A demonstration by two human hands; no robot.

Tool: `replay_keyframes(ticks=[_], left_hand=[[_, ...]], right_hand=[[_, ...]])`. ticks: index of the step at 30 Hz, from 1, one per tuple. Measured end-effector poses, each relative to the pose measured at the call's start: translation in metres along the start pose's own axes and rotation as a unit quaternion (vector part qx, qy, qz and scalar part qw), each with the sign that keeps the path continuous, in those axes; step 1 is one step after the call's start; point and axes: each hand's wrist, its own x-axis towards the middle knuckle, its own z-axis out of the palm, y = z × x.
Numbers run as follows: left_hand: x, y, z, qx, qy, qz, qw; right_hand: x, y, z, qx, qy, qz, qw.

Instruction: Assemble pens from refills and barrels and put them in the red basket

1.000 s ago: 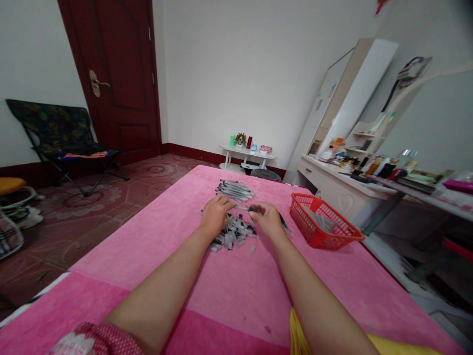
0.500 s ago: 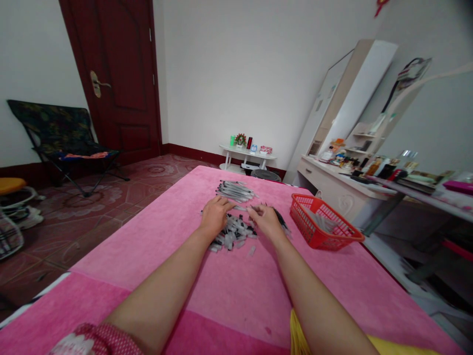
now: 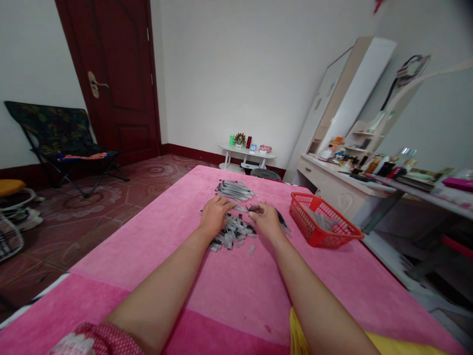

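Both my arms reach out over a pink cloth-covered table (image 3: 155,246). My left hand (image 3: 215,213) rests fingers-down on the far edge of a heap of small clear and black pen parts (image 3: 232,233). My right hand (image 3: 265,218) sits at the heap's right side, fingers curled in a pinch on a thin dark piece too small to name. A row of grey pens (image 3: 233,190) lies just beyond my hands. A few dark pens (image 3: 283,220) lie to the right of my right hand.
A red plastic basket (image 3: 322,226) with a few pens inside stands to the right of the heap. Beyond the table are a dresser (image 3: 332,185), a small white side table (image 3: 247,154), a folding chair (image 3: 59,143) and a dark red door (image 3: 114,79).
My right hand's fingers have shifted slightly at the heap's right side, curling onto a small dark piece. My left hand has stayed in place. The view has barely moved.
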Motion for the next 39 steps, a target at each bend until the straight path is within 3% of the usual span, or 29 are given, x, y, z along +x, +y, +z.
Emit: replay_keyframes(ticks=[8,12,21,29,33,39], left_hand=[[-0.001,-0.006,0.004,0.012,0.006,-0.019,1.000],[-0.001,-0.005,0.003,0.010,0.006,-0.033,0.999],[-0.001,-0.005,0.004,0.001,0.010,0.002,1.000],[0.000,-0.003,0.002,0.026,0.001,0.005,1.000],[0.000,-0.006,0.000,0.040,0.002,-0.022,0.999],[-0.003,-0.011,0.001,0.069,-0.001,-0.093,0.993]], right_hand=[[-0.002,-0.003,0.005,0.105,-0.041,0.078,0.991],[-0.003,-0.002,0.007,0.081,-0.047,0.050,0.994],[-0.004,-0.002,0.007,0.080,-0.033,0.027,0.996],[-0.003,0.001,0.004,0.078,-0.060,0.046,0.994],[0.003,0.007,-0.018,0.035,-0.084,0.071,0.993],[0.011,0.009,-0.087,-0.033,-0.085,0.106,0.990]])
